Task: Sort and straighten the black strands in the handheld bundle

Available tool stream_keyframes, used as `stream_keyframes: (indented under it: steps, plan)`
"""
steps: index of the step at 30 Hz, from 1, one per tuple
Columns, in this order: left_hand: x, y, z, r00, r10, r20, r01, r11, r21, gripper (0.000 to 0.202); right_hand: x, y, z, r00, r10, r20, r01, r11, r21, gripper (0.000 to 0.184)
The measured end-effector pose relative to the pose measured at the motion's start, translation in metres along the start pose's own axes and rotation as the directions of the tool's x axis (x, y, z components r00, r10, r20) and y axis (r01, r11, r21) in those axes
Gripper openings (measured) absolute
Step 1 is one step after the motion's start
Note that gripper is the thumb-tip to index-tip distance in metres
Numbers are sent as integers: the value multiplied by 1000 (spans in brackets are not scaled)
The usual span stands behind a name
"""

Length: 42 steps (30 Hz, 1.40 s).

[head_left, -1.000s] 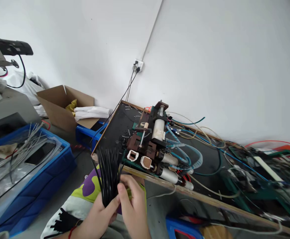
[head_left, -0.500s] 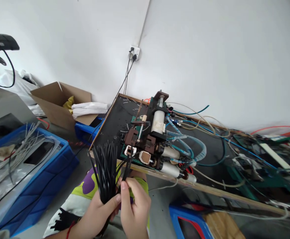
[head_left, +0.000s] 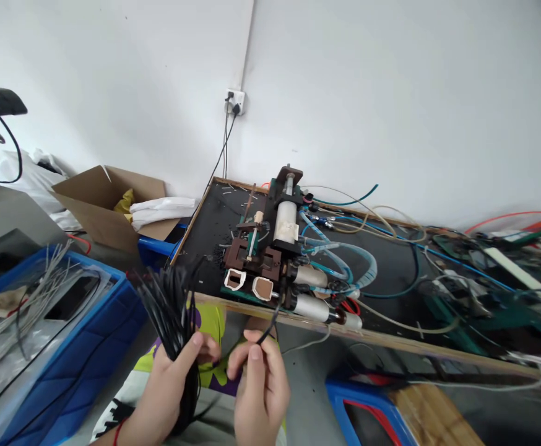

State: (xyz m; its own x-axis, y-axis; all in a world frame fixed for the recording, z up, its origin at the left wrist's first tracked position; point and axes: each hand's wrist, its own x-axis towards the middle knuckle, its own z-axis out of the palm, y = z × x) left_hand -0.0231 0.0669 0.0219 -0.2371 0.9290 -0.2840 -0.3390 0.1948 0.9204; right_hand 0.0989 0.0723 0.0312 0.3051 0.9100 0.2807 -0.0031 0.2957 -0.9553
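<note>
Fanned black cable bundle [head_left: 168,303], one strand [head_left: 267,331] apart, upright.

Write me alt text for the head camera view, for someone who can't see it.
A person's left hand grips a bundle of black cables while the right hand pinches a single black cable apart from it. Ahead, a workbench carries a small pneumatic machine with blue hoses; a blue crate sits at left.
</note>
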Motion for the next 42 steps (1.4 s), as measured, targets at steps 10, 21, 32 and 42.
stream_keyframes:
  steps: [10,21,32,42]
  plan:
    - [19,19,3,997,-59,58,64,993,-96,30,-4,5,-7,907,15,421,91,969,-230,27]
    - [36,31,12,996,-60,63,66,993,-100,30,21,0,1,859,77,506,37,977,-211,30]
    - [53,32,25,994,-9,-110,-5,993,-122,30,22,10,-7,824,142,549,16,962,-271,29]
    - [61,29,24,992,-31,-126,13,989,-145,28,19,31,-2,692,437,575,-506,861,-47,51]
